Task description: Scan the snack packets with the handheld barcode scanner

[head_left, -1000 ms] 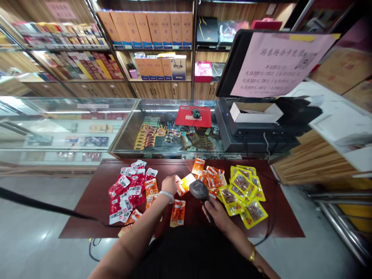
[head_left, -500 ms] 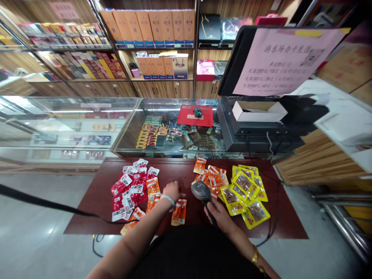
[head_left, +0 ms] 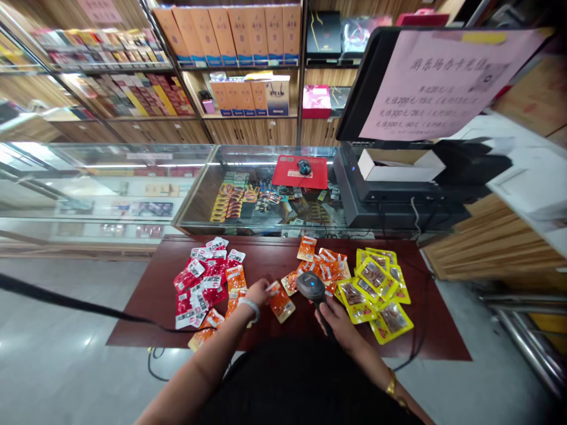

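My left hand [head_left: 259, 293] is closed on the corner of an orange snack packet [head_left: 282, 303], its fingers pinching the top edge. The packet lies tilted over the dark red table [head_left: 146, 295]. My right hand [head_left: 339, 321] grips the handle of a black barcode scanner [head_left: 311, 286], whose head points forward above the table. Just beyond the scanner lies a pile of orange packets [head_left: 334, 270]. Yellow packets [head_left: 392, 323] are heaped right of my right hand. Left of my left hand are more orange packets [head_left: 235, 277] and a pile of red and white packets [head_left: 195, 298].
A glass display counter [head_left: 195, 195] borders the table's far side, with a red mouse mat [head_left: 283, 177] and a mouse [head_left: 304, 167] on it. At right stand a monitor with a pink notice [head_left: 438, 88] and a white open box [head_left: 401, 171]. A black cable [head_left: 88, 304] crosses at left.
My left hand has taken hold of the orange packet's corner, and the packet has turned and shifted slightly right. The scanner stays in my right hand. The whole view has shifted a little.
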The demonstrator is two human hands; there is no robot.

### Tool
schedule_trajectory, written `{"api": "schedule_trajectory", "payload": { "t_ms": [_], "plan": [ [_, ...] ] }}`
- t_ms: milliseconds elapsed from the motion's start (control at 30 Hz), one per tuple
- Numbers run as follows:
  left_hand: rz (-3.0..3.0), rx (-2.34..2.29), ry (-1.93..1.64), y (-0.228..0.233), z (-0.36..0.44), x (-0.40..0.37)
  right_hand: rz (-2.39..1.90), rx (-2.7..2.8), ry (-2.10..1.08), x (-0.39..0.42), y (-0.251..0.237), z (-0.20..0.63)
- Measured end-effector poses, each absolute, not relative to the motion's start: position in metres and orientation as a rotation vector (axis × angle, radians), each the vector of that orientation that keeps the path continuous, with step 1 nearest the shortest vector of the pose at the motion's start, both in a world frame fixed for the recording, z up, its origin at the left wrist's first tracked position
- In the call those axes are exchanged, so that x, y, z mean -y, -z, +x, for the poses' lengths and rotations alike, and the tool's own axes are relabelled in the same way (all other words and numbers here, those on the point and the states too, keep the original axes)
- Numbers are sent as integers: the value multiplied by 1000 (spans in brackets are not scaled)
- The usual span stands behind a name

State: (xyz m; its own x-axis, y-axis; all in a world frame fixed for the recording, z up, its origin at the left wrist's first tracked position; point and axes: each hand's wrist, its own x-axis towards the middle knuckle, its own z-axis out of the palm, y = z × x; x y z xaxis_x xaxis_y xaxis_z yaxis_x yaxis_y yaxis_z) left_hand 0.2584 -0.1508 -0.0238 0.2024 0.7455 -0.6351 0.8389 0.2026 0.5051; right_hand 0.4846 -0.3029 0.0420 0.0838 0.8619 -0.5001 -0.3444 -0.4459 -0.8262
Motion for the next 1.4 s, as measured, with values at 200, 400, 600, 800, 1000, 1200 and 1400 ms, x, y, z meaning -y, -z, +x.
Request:
{"api": "schedule_trajectory", "payload": {
  "t_ms": [200,400,600,800,1000,1200,1400],
  "plan": [
    [1302,-1420,-339,10,263,122,-1344,782,-1604,305,-38,485],
    [1180,-1323,-418,-2,286,115,-1395,769,-1532,306,-40,488],
    [1200,-1402,-470,-1,285,106,-1388,682,-1541,310,-46,492],
    [1118,-1381,-499,11,292,107,-1368,663,-1563,311,-41,491],
    [1142,-1342,-393,15,290,119,-1343,690,-1616,302,-36,481],
    [1506,-2272,-95,8,202,123,-1355,732,-1684,297,-31,472],
    [1460,-2207,79,21,166,128,-1405,696,-1701,300,-24,472]
  ]
}}
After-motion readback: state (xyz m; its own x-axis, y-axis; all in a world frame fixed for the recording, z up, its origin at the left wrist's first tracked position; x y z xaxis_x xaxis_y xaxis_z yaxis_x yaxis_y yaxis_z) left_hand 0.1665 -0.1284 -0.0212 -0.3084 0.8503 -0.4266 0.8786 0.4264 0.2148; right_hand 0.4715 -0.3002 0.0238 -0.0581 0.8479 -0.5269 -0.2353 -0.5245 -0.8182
